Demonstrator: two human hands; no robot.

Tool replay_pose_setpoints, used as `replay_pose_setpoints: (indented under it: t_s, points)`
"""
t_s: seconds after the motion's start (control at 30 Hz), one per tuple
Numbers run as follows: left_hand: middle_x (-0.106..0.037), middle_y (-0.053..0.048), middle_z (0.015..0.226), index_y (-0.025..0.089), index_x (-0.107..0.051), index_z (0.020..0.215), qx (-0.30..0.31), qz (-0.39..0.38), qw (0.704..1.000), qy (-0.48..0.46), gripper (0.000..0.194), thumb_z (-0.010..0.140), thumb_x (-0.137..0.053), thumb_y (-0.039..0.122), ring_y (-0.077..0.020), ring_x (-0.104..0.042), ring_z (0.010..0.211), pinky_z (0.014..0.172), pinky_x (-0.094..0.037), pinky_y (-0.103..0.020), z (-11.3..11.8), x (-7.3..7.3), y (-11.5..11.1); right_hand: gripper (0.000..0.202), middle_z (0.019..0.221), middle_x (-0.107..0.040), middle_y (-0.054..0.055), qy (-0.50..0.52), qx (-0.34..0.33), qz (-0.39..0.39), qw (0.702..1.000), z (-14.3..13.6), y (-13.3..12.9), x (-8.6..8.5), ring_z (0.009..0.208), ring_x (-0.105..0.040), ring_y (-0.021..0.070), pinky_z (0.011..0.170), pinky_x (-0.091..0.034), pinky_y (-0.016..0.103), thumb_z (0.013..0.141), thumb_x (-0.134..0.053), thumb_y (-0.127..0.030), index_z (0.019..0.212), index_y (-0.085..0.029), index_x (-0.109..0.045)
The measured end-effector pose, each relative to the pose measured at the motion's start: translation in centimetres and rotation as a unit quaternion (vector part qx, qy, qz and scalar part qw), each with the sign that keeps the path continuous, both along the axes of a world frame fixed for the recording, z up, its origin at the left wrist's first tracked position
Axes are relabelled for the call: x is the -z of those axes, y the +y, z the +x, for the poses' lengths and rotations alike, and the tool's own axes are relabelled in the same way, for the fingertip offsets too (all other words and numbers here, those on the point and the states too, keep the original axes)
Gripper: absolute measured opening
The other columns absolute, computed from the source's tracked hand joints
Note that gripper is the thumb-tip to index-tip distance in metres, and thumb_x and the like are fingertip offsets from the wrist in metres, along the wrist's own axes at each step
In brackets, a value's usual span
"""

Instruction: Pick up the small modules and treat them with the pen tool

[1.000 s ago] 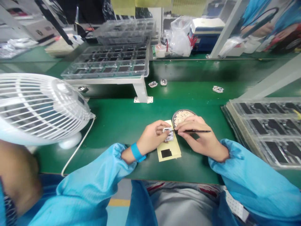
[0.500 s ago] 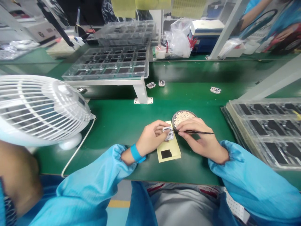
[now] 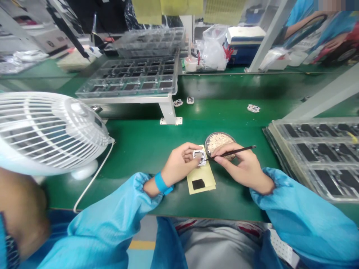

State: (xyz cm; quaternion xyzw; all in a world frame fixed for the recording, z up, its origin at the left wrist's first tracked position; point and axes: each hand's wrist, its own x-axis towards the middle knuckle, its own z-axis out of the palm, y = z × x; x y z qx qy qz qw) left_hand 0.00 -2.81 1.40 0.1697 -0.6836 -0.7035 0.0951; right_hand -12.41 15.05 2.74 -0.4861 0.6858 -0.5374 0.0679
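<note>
Between the thumb and fingers of my left hand (image 3: 182, 162) is a small white part (image 3: 198, 157) with a grey inside. My right hand (image 3: 241, 162) pinches thin dark tweezers (image 3: 238, 151), whose tip reaches the right side of the white part. Below both lies a yellow paper (image 3: 206, 175) bearing a black piece (image 3: 198, 184). Just behind my right fingers stands a round dish (image 3: 218, 141) filled with small pale bits, its near edge partly covered by the hand.
A white fan (image 3: 50, 130) stands at the left, with a person's arm (image 3: 22, 209) below it. Clear trays sit on a raised shelf (image 3: 129, 76) and at the right (image 3: 322, 157). Small white parts (image 3: 254, 108) lie farther back, beyond a metal post foot (image 3: 171, 121).
The tweezers have tilted, their rear end now higher, and their tip has moved slightly down along the white part. The fingers of my right hand have shifted a little.
</note>
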Motion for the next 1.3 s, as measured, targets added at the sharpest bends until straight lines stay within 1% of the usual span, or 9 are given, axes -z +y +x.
replay_pose_setpoints:
  t_s: [0.13, 0.23, 0.33, 0.47, 0.73, 1.0, 1.2, 1.27, 1.3]
  points:
    - [-0.074, -0.009, 0.093, 0.014, -0.065, 0.104, 0.002, 0.034, 0.999, 0.002, 0.034, 0.075, -0.079, 0.025, -0.0185, -0.072, 0.080, 0.070, -0.062, -0.030, 0.0, -0.2, -0.5, 0.003, 0.096, -0.074, 0.006, -0.089, -0.067, 0.014, 0.994, -0.7, 0.3, -0.6, 0.094, -0.070, 0.0212, 0.088, -0.057, 0.040, 0.088, -0.069, -0.022, 0.089, -0.021, -0.066]
    - [-0.074, -0.009, 0.094, 0.014, -0.064, 0.104, -0.001, 0.039, 0.999, 0.006, 0.034, 0.075, -0.079, 0.024, -0.0192, -0.072, 0.082, 0.070, -0.062, -0.030, 0.0, -0.3, -0.8, 0.003, 0.094, -0.074, 0.005, -0.099, -0.107, 0.032, 0.989, -0.9, 0.5, -1.0, 0.092, -0.070, 0.0207, 0.086, -0.057, 0.039, 0.089, -0.068, -0.022, 0.088, -0.021, -0.066]
    - [-0.074, -0.010, 0.094, 0.013, -0.064, 0.104, 0.008, 0.049, 0.999, 0.008, 0.035, 0.075, -0.079, 0.025, -0.0197, -0.072, 0.082, 0.070, -0.062, -0.032, 0.0, -0.4, -0.6, 0.007, 0.094, -0.074, 0.005, -0.077, -0.055, -0.017, 0.995, -0.5, 0.4, -1.2, 0.092, -0.071, 0.0219, 0.086, -0.058, 0.041, 0.086, -0.072, -0.019, 0.091, -0.022, -0.067]
    - [-0.074, -0.011, 0.098, 0.013, -0.064, 0.106, 0.029, 0.066, 0.997, 0.018, 0.037, 0.075, -0.080, 0.025, -0.0195, -0.072, 0.082, 0.073, -0.062, -0.033, 0.1, -0.4, -0.3, 0.017, 0.094, -0.075, 0.005, 0.004, 0.012, -0.076, 0.997, 0.3, -0.2, -0.9, 0.093, -0.070, 0.0232, 0.089, -0.058, 0.043, 0.081, -0.076, -0.015, 0.095, -0.024, -0.071]
    - [-0.075, -0.010, 0.098, 0.013, -0.064, 0.105, 0.050, 0.096, 0.994, 0.026, 0.038, 0.073, -0.082, 0.023, -0.0180, -0.073, 0.080, 0.073, -0.060, -0.029, 0.1, -0.3, 0.0, 0.023, 0.097, -0.076, 0.004, 0.039, -0.009, -0.089, 0.995, 0.8, -1.0, -0.1, 0.092, -0.070, 0.0217, 0.088, -0.058, 0.041, 0.081, -0.075, -0.012, 0.100, -0.025, -0.071]
    - [-0.075, -0.010, 0.097, 0.013, -0.064, 0.103, 0.048, 0.096, 0.994, 0.030, 0.036, 0.073, -0.082, 0.022, -0.0192, -0.074, 0.081, 0.073, -0.061, -0.030, 0.1, -0.2, 0.2, 0.024, 0.095, -0.075, 0.003, 0.044, 0.015, -0.091, 0.995, 0.8, -1.0, 0.2, 0.092, -0.070, 0.0203, 0.086, -0.057, 0.038, 0.079, -0.077, -0.012, 0.099, -0.023, -0.072]
    - [-0.075, -0.011, 0.099, 0.013, -0.063, 0.104, 0.048, 0.082, 0.995, 0.026, 0.035, 0.075, -0.080, 0.022, -0.0185, -0.073, 0.079, 0.074, -0.061, -0.033, -0.1, 0.0, 0.3, 0.013, 0.093, -0.075, 0.004, -0.008, 0.052, -0.073, 0.996, 1.3, -1.1, 0.0, 0.091, -0.070, 0.0198, 0.089, -0.056, 0.037, 0.083, -0.074, -0.015, 0.094, -0.022, -0.073]
    - [-0.075, -0.011, 0.099, 0.013, -0.065, 0.105, 0.041, 0.035, 0.998, 0.039, 0.032, 0.077, -0.077, 0.022, -0.0184, -0.073, 0.082, 0.075, -0.060, -0.031, 0.0, 0.0, 0.5, 0.009, 0.092, -0.074, 0.005, -0.067, 0.085, -0.056, 0.993, 1.5, -1.2, -0.1, 0.090, -0.071, 0.0204, 0.086, -0.057, 0.037, 0.082, -0.076, -0.020, 0.090, -0.021, -0.072]
    - [-0.075, -0.010, 0.098, 0.014, -0.066, 0.106, 0.036, -0.013, 0.998, 0.047, 0.029, 0.079, -0.075, 0.021, -0.0176, -0.072, 0.081, 0.074, -0.059, -0.030, 0.0, 0.1, 0.5, 0.010, 0.091, -0.074, 0.006, -0.110, 0.097, -0.049, 0.988, 1.5, -1.3, -0.1, 0.088, -0.071, 0.0206, 0.083, -0.058, 0.036, 0.081, -0.077, -0.023, 0.089, -0.020, -0.072]
